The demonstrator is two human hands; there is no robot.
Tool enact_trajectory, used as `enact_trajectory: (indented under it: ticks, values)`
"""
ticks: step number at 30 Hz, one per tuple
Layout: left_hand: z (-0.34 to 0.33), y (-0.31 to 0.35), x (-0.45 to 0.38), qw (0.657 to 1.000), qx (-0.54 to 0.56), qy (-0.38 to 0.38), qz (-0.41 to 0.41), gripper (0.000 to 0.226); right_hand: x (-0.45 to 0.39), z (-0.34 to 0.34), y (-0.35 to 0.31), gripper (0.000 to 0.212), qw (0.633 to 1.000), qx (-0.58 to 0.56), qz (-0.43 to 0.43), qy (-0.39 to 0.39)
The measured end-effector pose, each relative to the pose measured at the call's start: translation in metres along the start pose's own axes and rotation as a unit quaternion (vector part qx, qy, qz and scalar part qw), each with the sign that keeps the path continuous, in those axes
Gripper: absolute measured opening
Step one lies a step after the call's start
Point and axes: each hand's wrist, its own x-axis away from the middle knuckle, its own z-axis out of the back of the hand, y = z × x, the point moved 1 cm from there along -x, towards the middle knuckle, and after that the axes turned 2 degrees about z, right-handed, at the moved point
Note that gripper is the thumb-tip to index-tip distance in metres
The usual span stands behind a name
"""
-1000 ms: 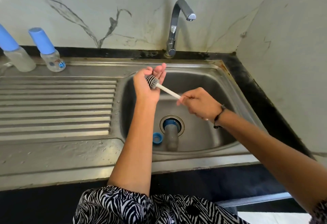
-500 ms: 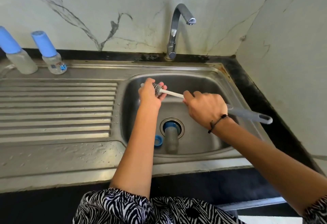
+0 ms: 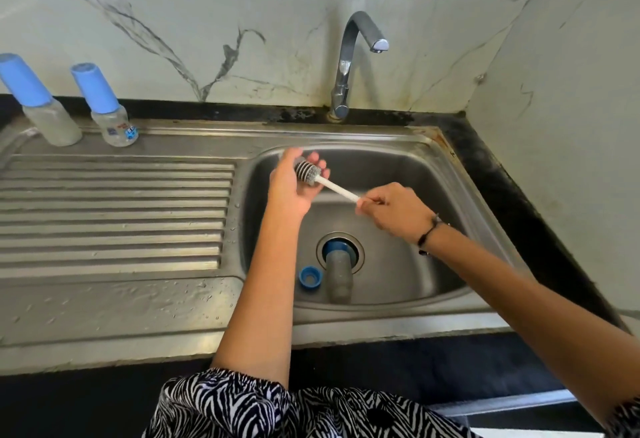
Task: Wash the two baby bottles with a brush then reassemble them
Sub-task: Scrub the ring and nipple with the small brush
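Observation:
Over the sink basin (image 3: 436,181), my left hand (image 3: 289,195) cups its thumb and fingers around the grey bristled head of the bottle brush (image 3: 307,171). My right hand (image 3: 398,211) grips the brush's white stem, and the rest of the handle is hidden behind that hand. I cannot tell if anything small sits in my left palm under the bristles. An uncapped clear bottle (image 3: 339,275) lies on its side across the drain, its blue-collared end on the drain hole. Beside it lies a blue ring (image 3: 310,276). Two capped bottles (image 3: 52,119) (image 3: 114,124) stand upright at the back left.
A chrome tap (image 3: 349,57) rises behind the basin with no water running. The ribbed steel drainboard (image 3: 114,216) spreads to the left, wet with droplets near its front. Marble walls close off the back and right, and a dark counter strip runs along the right.
The brush moved back and forth against my left hand. My right hand turned, so the grey handle end seen half a second ago is hidden again.

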Motion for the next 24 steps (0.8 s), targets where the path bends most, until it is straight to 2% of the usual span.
enact_trajectory:
  ticks: [1,2,3,4,5,6,7,8,9,10,11,12,14,16,17,18,19,20,21,22,23,24]
  values:
    - [0.004,-0.002,-0.005,0.994,-0.092,0.062,0.01,0.014,0.001,-0.002,0.0,0.028,0.982,0.179,0.031,0.055]
    - [0.006,-0.004,-0.007,0.984,-0.144,0.108,0.009,0.016,0.002,-0.004,-0.001,0.027,0.943,0.314,0.057,0.096]
    - [0.004,-0.004,-0.007,0.978,-0.163,0.128,-0.003,0.013,0.005,-0.007,-0.001,0.025,0.907,0.392,0.085,0.125]
    - [0.001,-0.004,-0.006,0.978,-0.162,0.129,-0.016,0.008,0.008,-0.01,-0.002,0.023,0.888,0.425,0.105,0.139]
    - [-0.003,-0.003,-0.004,0.981,-0.149,0.118,-0.026,0.012,0.01,-0.013,-0.002,0.022,0.886,0.427,0.11,0.143]
    - [-0.005,-0.002,-0.004,0.987,-0.119,0.104,-0.035,0.017,0.01,-0.013,-0.003,0.022,0.899,0.4,0.105,0.14]
    - [-0.006,0.0,-0.004,0.992,-0.08,0.085,-0.043,0.02,0.009,-0.012,-0.004,0.024,0.93,0.335,0.089,0.123]
    - [-0.006,0.002,-0.005,0.996,-0.043,0.061,-0.049,0.022,0.007,-0.01,-0.005,0.026,0.969,0.222,0.065,0.083]
    - [-0.005,0.003,-0.005,0.998,-0.008,0.034,-0.054,0.023,0.004,-0.009,-0.004,0.027,0.998,0.057,0.029,0.029]
    - [-0.005,0.003,-0.004,0.998,0.029,0.001,-0.057,0.025,0.001,-0.009,-0.002,0.028,0.993,-0.115,-0.022,-0.028]
    - [-0.006,0.003,-0.001,0.995,0.067,-0.036,-0.06,0.026,0.002,-0.007,0.0,0.03,0.964,-0.243,-0.067,-0.085]
    - [-0.008,0.003,0.004,0.989,0.11,-0.076,-0.06,0.026,0.003,-0.004,0.003,0.032,0.932,-0.322,-0.093,-0.137]
    - [-0.009,0.001,0.012,0.969,0.19,-0.145,-0.067,0.018,0.004,0.0,0.009,0.038,0.892,-0.379,-0.115,-0.219]
    - [-0.008,0.0,0.016,0.953,0.234,-0.174,-0.077,0.011,0.005,0.001,0.01,0.04,0.883,-0.383,-0.118,-0.245]
    - [-0.006,-0.001,0.014,0.953,0.242,-0.166,-0.075,0.012,0.004,0.0,0.009,0.039,0.892,-0.371,-0.117,-0.232]
    - [-0.005,-0.002,0.011,0.959,0.236,-0.142,-0.069,0.015,0.004,-0.002,0.007,0.037,0.915,-0.335,-0.105,-0.197]
    - [-0.003,-0.003,0.007,0.968,0.216,-0.109,-0.062,0.019,0.005,-0.004,0.004,0.035,0.955,-0.25,-0.078,-0.137]
    - [-0.002,-0.004,0.003,0.98,0.179,-0.067,-0.061,0.023,0.005,-0.005,0.0,0.032,0.991,-0.11,-0.039,-0.065]
    - [-0.001,-0.006,0.0,0.988,0.134,-0.027,-0.066,0.026,0.006,-0.006,-0.001,0.03,0.997,0.07,0.009,0.012]
    - [-0.001,-0.008,-0.002,0.993,0.086,0.013,-0.077,0.028,0.007,-0.01,-0.001,0.027,0.967,0.235,0.059,0.081]
    - [-0.003,-0.01,-0.003,0.994,0.049,0.046,-0.089,0.029,0.009,-0.013,0.001,0.022,0.921,0.345,0.107,0.147]
    - [-0.004,-0.011,-0.004,0.992,0.02,0.077,-0.098,0.029,0.01,-0.016,0.002,0.016,0.882,0.418,0.134,0.171]
